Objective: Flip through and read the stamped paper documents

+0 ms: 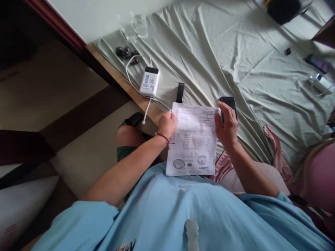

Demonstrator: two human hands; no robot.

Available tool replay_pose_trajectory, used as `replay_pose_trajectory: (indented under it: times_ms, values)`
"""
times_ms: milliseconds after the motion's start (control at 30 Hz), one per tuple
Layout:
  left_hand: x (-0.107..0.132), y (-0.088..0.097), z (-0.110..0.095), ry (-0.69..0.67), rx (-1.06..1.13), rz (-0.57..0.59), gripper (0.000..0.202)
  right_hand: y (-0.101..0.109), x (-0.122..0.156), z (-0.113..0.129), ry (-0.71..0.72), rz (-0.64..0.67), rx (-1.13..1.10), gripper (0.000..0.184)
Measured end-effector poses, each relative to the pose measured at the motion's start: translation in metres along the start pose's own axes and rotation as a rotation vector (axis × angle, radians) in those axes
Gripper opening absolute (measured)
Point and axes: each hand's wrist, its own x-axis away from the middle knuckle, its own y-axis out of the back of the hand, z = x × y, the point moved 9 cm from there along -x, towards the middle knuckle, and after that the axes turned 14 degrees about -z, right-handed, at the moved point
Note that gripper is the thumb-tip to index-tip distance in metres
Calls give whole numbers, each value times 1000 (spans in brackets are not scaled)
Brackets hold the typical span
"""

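A printed paper sheet [192,139] with two round or oval stamps near its lower edge is held up in front of my blue shirt. At its left edge, the fingers of my left hand [168,124] are closed on the paper; a red string bracelet circles that wrist. My right hand [227,125] has its thumb and curved fingers around the upper right edge of the sheet. Just behind the right fingers lies a black phone-like object [230,101], partly covered by them. A small black device [180,92] rests on the sheet-covered bed beyond the paper's top edge.
On the light green bedsheet [193,48] lie a white power bank [150,82] with a white cable [147,113], sunglasses [127,53] and clear glasses [140,26]. To the right are a phone [317,63], a white device [323,83] and a person in pink [319,174].
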Motion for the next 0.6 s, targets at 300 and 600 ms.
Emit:
replay_pose_trajectory:
  times_ms: [300,600]
  values:
    - [1,21,25,117,430,-106,31,12,105,-58,-908,108,-548,46]
    - [8,21,41,71,563,-150,31,-13,88,-59,-825,126,-470,36]
